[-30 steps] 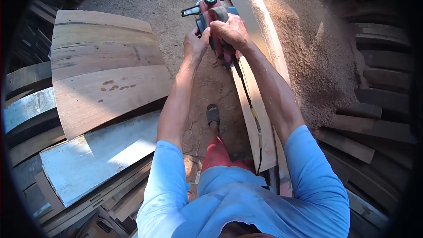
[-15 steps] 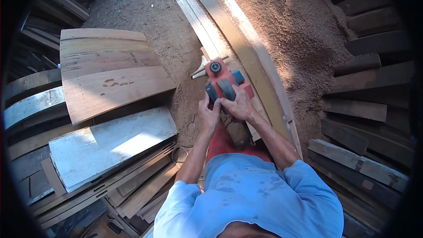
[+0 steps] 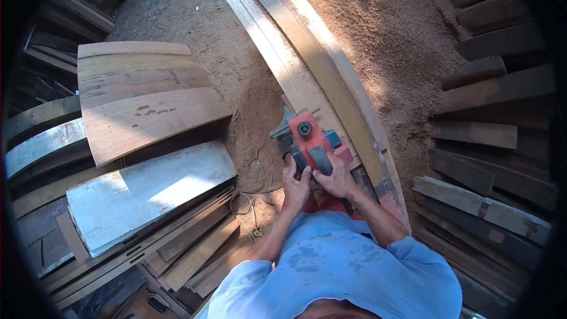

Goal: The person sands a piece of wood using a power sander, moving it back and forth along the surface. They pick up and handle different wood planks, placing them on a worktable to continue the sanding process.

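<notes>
A red and black electric hand planer (image 3: pixel 314 136) with a black front knob rests on a pale wooden board (image 3: pixel 277 62), near my body. My right hand (image 3: pixel 335 178) is closed round its dark rear handle. Against the planer's left side, my left hand (image 3: pixel 297 186) grips the black housing, its thumb close to my right thumb. The planer's underside is hidden. Alongside the board on the right runs a longer yellowish-brown beam (image 3: pixel 331 74).
Sawdust (image 3: pixel 378 23) is heaped right of the beam. At left stand a wide wooden panel (image 3: pixel 153 103) and a white-topped slab (image 3: pixel 153 189). Stacked planks (image 3: pixel 490 100) line the right side. A cord (image 3: pixel 245 201) lies on the ground by my left forearm.
Both hands have drawn the planer back toward my body and slightly right along the board. More of the board's surface shows ahead of it. My grip stays on the tool.
</notes>
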The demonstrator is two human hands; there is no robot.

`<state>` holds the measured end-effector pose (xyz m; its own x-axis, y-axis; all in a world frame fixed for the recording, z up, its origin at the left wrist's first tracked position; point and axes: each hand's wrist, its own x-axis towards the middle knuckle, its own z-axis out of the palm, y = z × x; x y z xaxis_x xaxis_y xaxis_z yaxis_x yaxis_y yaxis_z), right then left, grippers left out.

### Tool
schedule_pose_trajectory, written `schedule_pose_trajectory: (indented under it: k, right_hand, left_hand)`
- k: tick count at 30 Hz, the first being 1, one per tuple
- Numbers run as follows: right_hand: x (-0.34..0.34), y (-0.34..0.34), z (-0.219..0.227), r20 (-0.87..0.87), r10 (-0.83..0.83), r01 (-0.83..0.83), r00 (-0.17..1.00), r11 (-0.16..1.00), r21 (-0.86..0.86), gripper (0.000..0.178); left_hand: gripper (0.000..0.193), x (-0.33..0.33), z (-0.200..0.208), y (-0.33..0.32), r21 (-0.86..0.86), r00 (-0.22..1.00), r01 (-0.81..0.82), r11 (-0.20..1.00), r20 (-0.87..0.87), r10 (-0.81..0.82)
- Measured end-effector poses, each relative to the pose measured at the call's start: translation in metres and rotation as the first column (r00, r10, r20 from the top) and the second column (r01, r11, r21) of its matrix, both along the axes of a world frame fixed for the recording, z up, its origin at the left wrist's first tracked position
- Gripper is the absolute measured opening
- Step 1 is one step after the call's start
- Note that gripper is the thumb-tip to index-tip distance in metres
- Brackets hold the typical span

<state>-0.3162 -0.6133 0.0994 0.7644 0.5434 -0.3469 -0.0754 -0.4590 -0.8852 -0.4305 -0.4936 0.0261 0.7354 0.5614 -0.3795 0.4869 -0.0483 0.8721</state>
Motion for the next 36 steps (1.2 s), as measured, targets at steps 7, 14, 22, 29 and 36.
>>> schedule_pose_trajectory:
  k: [7, 14, 22, 29, 36]
  right_hand:
    - [0.127, 0.143, -0.012, 0.103, 0.04, -0.044, 0.994, 0.998, 0.039, 0.039]
    - [0.239, 0.249, -0.011, 0.167, 0.025, -0.065, 0.986, 0.969, 0.239, 0.024]
    - [0.182, 0.199, 0.018, -0.153, 0.057, -0.048, 0.986, 0.997, 0.062, 0.039]
    - [0.064, 0.07, -0.005, 0.023, 0.012, -0.013, 1.0, 1.0, 0.027, 0.052]
    - [-0.071, -0.08, -0.008, -0.023, 0.01, -0.009, 1.0, 0.999, 0.039, 0.038]
  left_hand:
    - [0.053, 0.129, -0.041, 0.144, 0.096, 0.984, -0.071, 0.993, 0.167, 0.054]
    - [0.036, 0.252, -0.02, 0.247, -0.19, 0.908, -0.091, 0.977, 0.387, 0.16]
    - [0.037, 0.193, -0.024, 0.2, 0.014, 0.953, -0.059, 0.998, 0.299, 0.052]
    - [0.05, 0.065, -0.026, 0.068, 0.064, 0.986, -0.056, 0.996, 0.157, 0.045]
    - [0.049, -0.077, -0.02, -0.078, -0.045, 0.999, -0.046, 0.998, 0.016, 0.046]
